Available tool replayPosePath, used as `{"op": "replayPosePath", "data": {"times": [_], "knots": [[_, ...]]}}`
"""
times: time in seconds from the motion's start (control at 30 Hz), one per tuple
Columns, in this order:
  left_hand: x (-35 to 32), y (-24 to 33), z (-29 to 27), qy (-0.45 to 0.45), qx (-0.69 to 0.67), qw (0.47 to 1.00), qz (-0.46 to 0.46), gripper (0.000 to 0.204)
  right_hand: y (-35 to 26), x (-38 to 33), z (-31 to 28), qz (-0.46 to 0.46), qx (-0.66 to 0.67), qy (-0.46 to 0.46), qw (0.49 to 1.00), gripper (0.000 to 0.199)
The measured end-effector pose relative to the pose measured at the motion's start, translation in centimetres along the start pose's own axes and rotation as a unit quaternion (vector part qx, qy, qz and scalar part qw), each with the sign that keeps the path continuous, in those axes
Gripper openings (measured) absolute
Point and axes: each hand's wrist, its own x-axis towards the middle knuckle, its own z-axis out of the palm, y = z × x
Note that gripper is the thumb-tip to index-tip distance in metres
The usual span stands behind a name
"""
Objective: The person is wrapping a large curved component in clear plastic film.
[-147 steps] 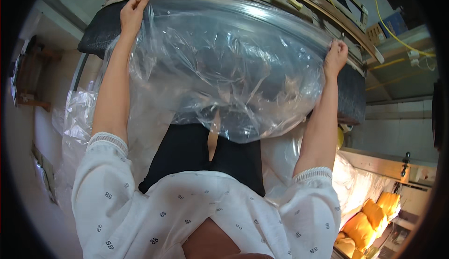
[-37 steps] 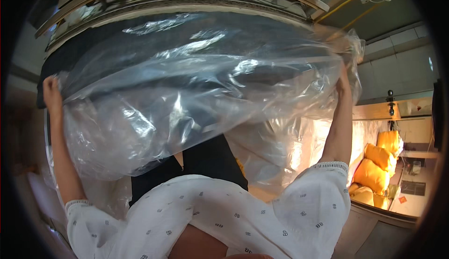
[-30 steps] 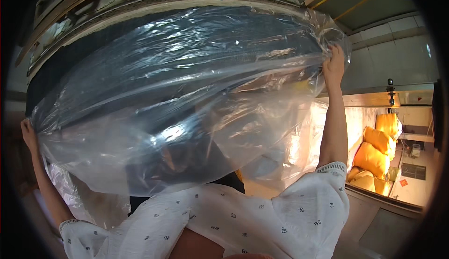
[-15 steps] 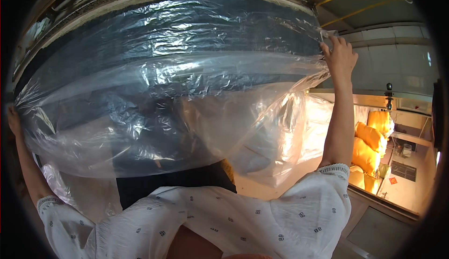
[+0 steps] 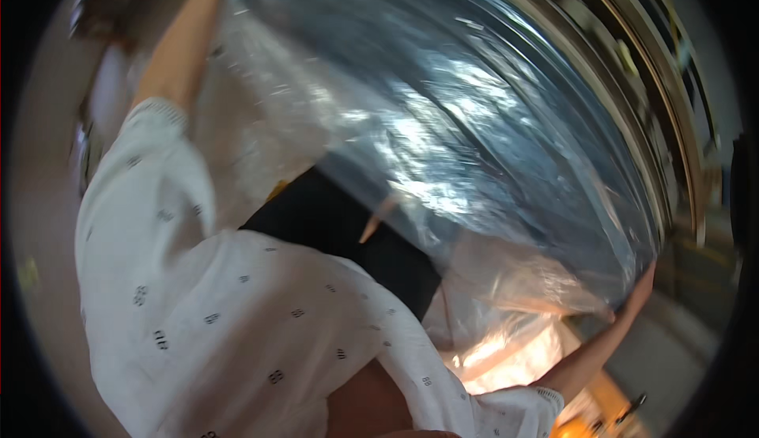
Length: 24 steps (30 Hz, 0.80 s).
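A wide sheet of clear plastic film (image 5: pixel 443 134), wrinkled and shiny, stretches between my two arms over a dark surface at the upper right. At the far right, my right hand (image 5: pixel 639 286) is closed on the film's edge; motion blurs its fingers. My left forearm (image 5: pixel 180 50) reaches to the top edge of the head view, where the film's other end gathers. The left hand itself lies beyond the picture. Along its near side the film hangs loosely over my black clothing (image 5: pixel 332 217), below the dark surface.
Long metal rails (image 5: pixel 632 66) curve along the far side of the dark surface. Brightly lit pale plastic (image 5: pixel 514 355) lies beside my right forearm. At the lower right, orange-yellow things (image 5: pixel 581 422) show partly. Much of the surroundings is smeared.
The whole view has swung round, so the rails now stand at the right. My left arm has shifted to the top, my right arm to the lower right. The film remains stretched out.
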Motion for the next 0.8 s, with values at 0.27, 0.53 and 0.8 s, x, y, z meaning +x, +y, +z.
{"op": "replayPosePath", "data": {"times": [0.27, 0.53, 0.8], "knots": [[3.2, 1.1, -10.3, 0.101, 0.196, 0.974, 0.059, 0.025, -22.0, -8.5, 12.9, -0.400, 0.080, 0.085, 0.909, 0.028], [2.5, 2.3, -6.6, 0.145, 0.164, 0.976, -0.008, 0.026, -25.5, -41.4, 28.1, -0.130, 0.165, -0.695, 0.688, 0.031], [-0.2, 5.6, -6.4, 0.112, 0.022, 0.993, -0.029, 0.027, -20.2, -34.1, 45.1, -0.292, -0.122, -0.309, 0.897, 0.058]]}}
